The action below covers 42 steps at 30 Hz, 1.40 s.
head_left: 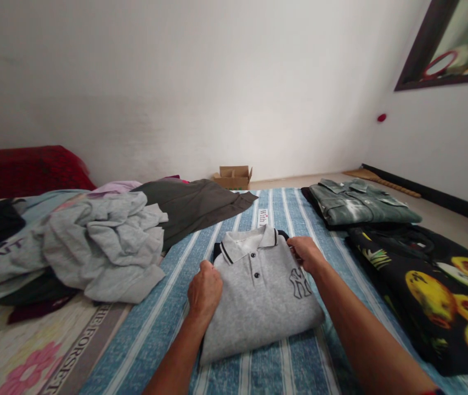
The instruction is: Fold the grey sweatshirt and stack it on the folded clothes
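A grey polo shirt (pixel 254 307) with a striped collar, dark buttons and a black chest logo lies folded, front up, on the blue striped sheet (pixel 151 329). My left hand (pixel 204 288) is closed at the shirt's left edge, just below the collar. On the other side, my right hand (pixel 306 253) pinches the shirt's edge by the right shoulder, where dark cloth shows. The fingertips of both hands are partly hidden.
To the left lies a heap with a crumpled grey sweatshirt (pixel 110 247) and dark olive trousers (pixel 196 206). At right are a folded green denim jacket (pixel 361 203) and a black fruit-print garment (pixel 431 296). A cardboard box (pixel 234 178) stands by the wall.
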Each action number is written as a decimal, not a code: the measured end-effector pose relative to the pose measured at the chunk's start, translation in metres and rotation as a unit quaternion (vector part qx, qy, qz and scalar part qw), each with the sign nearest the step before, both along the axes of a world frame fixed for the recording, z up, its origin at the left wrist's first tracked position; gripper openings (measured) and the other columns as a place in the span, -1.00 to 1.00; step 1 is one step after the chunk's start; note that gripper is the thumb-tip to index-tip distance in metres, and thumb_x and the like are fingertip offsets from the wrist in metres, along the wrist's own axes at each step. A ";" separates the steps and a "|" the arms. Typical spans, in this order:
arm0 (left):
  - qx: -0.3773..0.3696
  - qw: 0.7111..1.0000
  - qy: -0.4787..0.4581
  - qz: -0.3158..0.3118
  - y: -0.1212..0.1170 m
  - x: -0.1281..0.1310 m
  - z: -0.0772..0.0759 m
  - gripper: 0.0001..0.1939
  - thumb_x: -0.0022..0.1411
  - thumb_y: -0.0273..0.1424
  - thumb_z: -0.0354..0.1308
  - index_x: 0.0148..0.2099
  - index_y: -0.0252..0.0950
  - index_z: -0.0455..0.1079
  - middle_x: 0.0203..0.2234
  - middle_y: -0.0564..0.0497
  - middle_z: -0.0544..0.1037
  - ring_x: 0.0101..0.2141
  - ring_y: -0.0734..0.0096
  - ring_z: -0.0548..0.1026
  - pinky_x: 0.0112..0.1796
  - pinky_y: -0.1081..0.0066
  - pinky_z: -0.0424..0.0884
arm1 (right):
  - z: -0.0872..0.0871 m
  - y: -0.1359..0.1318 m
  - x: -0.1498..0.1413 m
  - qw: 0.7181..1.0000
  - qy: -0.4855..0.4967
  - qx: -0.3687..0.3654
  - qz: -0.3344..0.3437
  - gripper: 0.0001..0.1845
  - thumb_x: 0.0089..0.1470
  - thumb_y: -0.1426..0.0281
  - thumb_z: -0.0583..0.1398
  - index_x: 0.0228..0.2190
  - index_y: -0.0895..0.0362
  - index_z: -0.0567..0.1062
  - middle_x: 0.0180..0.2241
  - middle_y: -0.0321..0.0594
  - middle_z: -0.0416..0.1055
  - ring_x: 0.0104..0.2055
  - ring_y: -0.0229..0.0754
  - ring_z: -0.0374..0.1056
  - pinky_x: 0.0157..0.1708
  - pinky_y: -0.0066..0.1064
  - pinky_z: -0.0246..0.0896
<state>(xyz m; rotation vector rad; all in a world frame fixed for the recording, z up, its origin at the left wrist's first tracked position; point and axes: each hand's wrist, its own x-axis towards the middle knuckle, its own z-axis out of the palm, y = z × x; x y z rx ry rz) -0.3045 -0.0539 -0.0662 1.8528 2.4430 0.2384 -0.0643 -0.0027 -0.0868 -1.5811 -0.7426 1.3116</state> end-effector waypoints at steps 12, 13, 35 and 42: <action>-0.008 1.000 -0.003 -0.001 -0.002 0.003 0.004 -0.71 0.30 -0.55 -0.27 -0.08 -0.44 0.24 -0.34 -0.31 0.57 -0.24 0.06 0.55 -0.33 0.31 0.35 | -0.007 -0.014 0.013 0.977 -0.192 0.079 -0.051 -0.76 -0.25 0.62 0.13 -0.75 0.09 0.27 -0.73 -0.33 0.20 -0.45 -0.22 0.25 -0.54 -0.49 -0.08; -0.006 1.000 -0.004 -0.004 -0.001 0.003 0.003 -0.71 0.30 -0.56 -0.27 -0.08 -0.43 0.24 -0.34 -0.30 0.57 -0.25 0.06 0.55 -0.33 0.31 0.35 | -0.009 -0.015 0.013 0.977 -0.192 0.075 -0.051 -0.76 -0.25 0.62 0.12 -0.75 0.10 0.27 -0.74 -0.35 0.17 -0.48 -0.24 0.23 -0.55 -0.49 -0.10; -0.018 0.999 -0.027 -0.018 0.004 -0.002 0.001 -0.74 0.30 -0.51 -0.23 -0.11 -0.36 0.26 -0.33 -0.24 0.56 -0.25 0.10 0.54 -0.35 0.35 0.31 | -0.003 -0.049 0.006 0.999 0.035 0.005 0.000 -0.94 -0.16 0.54 0.23 -0.52 0.17 0.44 -0.69 -0.31 0.39 -0.63 -0.25 0.33 -0.64 -0.50 0.17; 0.039 0.995 0.049 -0.081 0.002 0.011 0.037 -0.78 0.28 -0.35 -0.08 -0.13 -0.32 0.31 -0.19 -0.19 0.50 -0.14 0.14 0.47 -0.21 0.33 0.34 | -0.011 -0.059 0.010 0.999 0.038 -0.009 0.005 -0.90 -0.15 0.45 0.26 -0.58 0.19 0.41 -0.75 -0.35 0.30 -0.73 -0.34 0.18 -0.73 -0.53 0.01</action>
